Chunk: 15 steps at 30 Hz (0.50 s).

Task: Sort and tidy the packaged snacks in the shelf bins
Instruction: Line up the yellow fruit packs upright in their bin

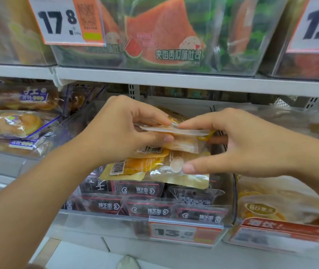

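Right now I have my left hand [127, 131] and right hand [238, 144] pinching a small stack of yellow snack packets [166, 162] above the middle bin [230, 193], and the slick bottom packet could slip out if my grip loosens.

Both forearms reach forward and inward. The left hand [127, 129] curls, its grip pinching between thumb and fingers. The right hand [238, 140] pinches with its forefinger, thumb stretched out below.
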Tool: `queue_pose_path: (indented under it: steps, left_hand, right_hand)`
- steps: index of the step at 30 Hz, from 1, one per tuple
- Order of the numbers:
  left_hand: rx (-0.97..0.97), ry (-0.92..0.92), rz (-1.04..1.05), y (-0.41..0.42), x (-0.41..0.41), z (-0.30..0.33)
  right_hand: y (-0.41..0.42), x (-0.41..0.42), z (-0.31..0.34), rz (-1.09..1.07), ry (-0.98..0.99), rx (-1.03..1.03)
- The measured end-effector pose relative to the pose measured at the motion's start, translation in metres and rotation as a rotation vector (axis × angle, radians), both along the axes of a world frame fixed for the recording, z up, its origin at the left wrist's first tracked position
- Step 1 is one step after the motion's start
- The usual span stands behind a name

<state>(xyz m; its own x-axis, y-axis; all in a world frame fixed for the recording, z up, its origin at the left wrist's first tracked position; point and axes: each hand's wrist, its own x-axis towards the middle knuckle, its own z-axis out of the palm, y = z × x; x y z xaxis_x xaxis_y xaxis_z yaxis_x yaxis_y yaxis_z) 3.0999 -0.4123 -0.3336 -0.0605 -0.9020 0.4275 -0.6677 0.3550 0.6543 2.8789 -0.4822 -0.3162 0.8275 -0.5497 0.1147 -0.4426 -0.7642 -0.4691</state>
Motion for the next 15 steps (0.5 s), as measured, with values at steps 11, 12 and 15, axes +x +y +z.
queue_pose_path:
  steps: [11, 12, 15]
  left_hand:
    - [-0.078, -0.173, 0.12, -0.008, 0.004, -0.003]
    - [-0.106, -0.191, 0.114, -0.01, 0.004, -0.002]
    - [-0.187, -0.108, 0.058, -0.008, -0.007, 0.006]
  right_hand:
    - [-0.008, -0.011, -0.01, -0.103, -0.542, -0.239]
    - [-0.008, -0.013, -0.01, -0.103, -0.615, -0.186]
    - [-0.004, -0.02, -0.003, -0.061, -0.814, -0.053]
